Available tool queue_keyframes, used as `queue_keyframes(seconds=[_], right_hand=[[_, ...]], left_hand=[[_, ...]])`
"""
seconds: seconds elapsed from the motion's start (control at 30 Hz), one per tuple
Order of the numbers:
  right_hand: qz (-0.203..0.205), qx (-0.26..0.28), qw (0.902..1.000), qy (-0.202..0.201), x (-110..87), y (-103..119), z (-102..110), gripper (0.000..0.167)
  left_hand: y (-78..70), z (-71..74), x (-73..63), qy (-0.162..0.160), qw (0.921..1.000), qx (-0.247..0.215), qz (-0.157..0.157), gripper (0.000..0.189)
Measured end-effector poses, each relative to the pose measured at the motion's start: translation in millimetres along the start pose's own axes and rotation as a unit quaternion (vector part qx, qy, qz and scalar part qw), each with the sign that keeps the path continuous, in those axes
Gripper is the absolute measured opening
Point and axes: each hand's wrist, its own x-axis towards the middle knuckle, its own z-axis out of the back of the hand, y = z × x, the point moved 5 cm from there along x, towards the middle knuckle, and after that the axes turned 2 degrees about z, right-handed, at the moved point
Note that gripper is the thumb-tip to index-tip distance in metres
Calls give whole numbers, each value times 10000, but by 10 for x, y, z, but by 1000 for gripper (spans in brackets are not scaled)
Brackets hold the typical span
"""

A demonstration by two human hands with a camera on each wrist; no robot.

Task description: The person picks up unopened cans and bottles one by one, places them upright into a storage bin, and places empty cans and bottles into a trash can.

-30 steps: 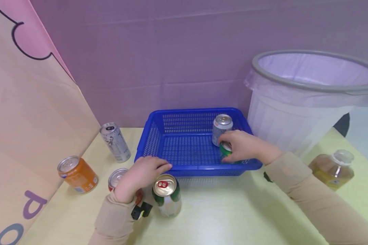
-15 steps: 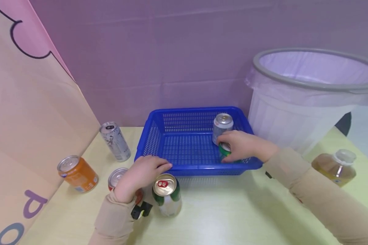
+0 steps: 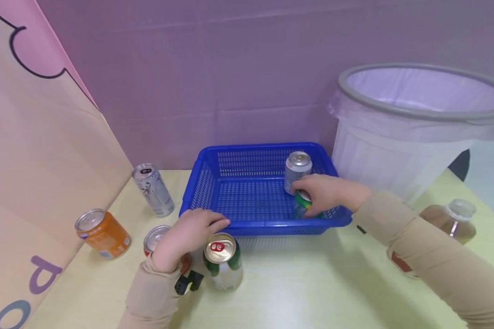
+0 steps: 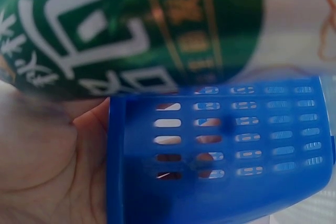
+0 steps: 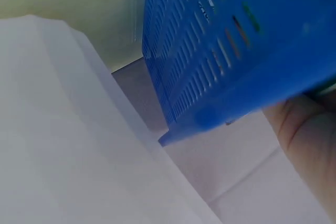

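My right hand (image 3: 327, 194) reaches into the right front of the blue basket (image 3: 255, 225) and holds a green can (image 3: 302, 209) by its upper part, thumb in front. A silver-grey can (image 3: 297, 172) stands upright just behind it in the basket. At the basket's left front corner, my left hand (image 3: 191, 230) grips the rim. Skin shows through the slots of the basket wall (image 4: 220, 203) in the left wrist view. A green and white can (image 3: 224, 262) with a red tab stands beside the left hand. Under the left wrist is a partly hidden red can (image 3: 156, 235).
At the left stand an orange can (image 3: 104, 234) and a tall silver can (image 3: 153, 191). A large lined bin (image 3: 378, 151) stands right of the basket. Near it is a clear bottle (image 3: 453, 224), partly covered by the right sleeve. A red-labelled object (image 3: 401, 264) shows beneath the sleeve.
My right thumb has shifted slightly, so more of the green can shows. The right forearm has moved a little, covering more of the bottle and uncovering the red-labelled object. My left hand stays put.
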Motion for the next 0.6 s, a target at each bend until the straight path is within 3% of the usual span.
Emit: queue_keyframes(seconds=[0.23, 0.6], right_hand=[[60, 78, 9998, 159, -8, -1, 10, 49], [-151, 277, 9995, -12, 61, -67, 1, 46]], left_hand=[[10, -1, -2, -31, 10000, -2, -34, 33], [8, 1, 1, -26, 10000, 2, -48, 33]])
